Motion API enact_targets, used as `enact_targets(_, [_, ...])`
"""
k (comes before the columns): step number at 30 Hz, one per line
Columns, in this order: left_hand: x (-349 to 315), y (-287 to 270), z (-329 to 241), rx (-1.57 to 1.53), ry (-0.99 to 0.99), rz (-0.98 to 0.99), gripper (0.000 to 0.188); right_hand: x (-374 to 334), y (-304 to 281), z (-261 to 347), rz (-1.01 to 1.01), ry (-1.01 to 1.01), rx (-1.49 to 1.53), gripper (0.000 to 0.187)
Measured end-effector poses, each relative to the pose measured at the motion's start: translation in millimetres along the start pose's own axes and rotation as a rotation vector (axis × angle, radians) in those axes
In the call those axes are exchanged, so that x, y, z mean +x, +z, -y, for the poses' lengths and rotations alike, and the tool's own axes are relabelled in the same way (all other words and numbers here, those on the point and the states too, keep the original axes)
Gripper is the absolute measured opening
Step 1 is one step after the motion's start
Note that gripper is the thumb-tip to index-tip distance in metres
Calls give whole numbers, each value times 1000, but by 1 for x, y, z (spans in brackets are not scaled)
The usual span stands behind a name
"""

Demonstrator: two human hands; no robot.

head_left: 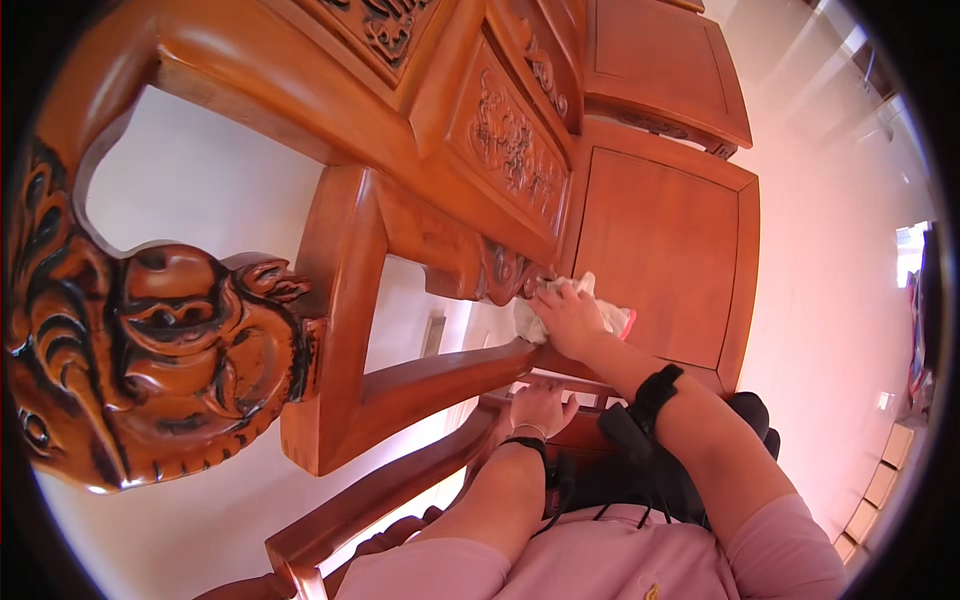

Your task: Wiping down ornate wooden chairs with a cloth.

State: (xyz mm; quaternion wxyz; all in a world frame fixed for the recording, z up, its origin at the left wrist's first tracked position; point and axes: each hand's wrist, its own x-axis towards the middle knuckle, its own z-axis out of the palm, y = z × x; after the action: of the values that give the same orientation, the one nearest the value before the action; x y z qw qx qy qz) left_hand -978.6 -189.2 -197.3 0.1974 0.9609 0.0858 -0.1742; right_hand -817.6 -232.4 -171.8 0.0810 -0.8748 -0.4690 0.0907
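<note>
Right hand (567,318) lies on a white cloth (610,315), palm down and fingers spread over it, pressing it against the wood. Grip there is a flat press more than a closed fist; cloth bunches out from under the palm on both sides, with a bit of pink edge showing at its right end. Cloth sits at the back edge of the chair seat (660,250), right where the seat meets the carved backrest (505,150), just beside the dark carved scroll at the bottom of the backrest.

Left hand (540,408) is lower, fingers curled over the armrest rail (440,375). Grip closed on the rail, nothing else in it.

Both wrists carry black straps; the right forearm has a black band (655,390) with a cable running down from it. Pink sleeves at the lower edge.

The chair is reddish-brown hardwood with a flat panel seat. Big carved knob (150,350) with dark-stained grooves fills the left of the view, close to the camera. A second matching seat (665,60) stands beyond the first, top of view. Pale tiled floor (840,200) to the right, white wall showing through the gaps in the frame at left.
</note>
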Motion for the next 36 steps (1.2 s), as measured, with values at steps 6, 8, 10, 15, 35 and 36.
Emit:
enact_targets(6, [-3, 5, 6, -11, 0, -69, 35, -9, -2, -13, -1, -20, 33, 50])
enact_targets(8, [-3, 5, 7, -14, 7, -94, 34, -20, -11, -22, 21, -20, 46, 50])
enact_targets(10, [-3, 1, 4, 0, -1, -101, 33, -26, -20, -37, 61, 80, -7, 49])
enact_targets(15, [0, 9, 5, -9, 19, -66, 34, -25, -21, -57, 38, 222, 97, 56])
enact_targets(35, [2, 6, 5, 14, 13, -83, 28, -23, -16, -82, -110, 128, 51, 47])
enact_targets(36, [1, 7, 6, 17, 28, -93, 28, -13, -16, -87, -138, 196, 70, 49])
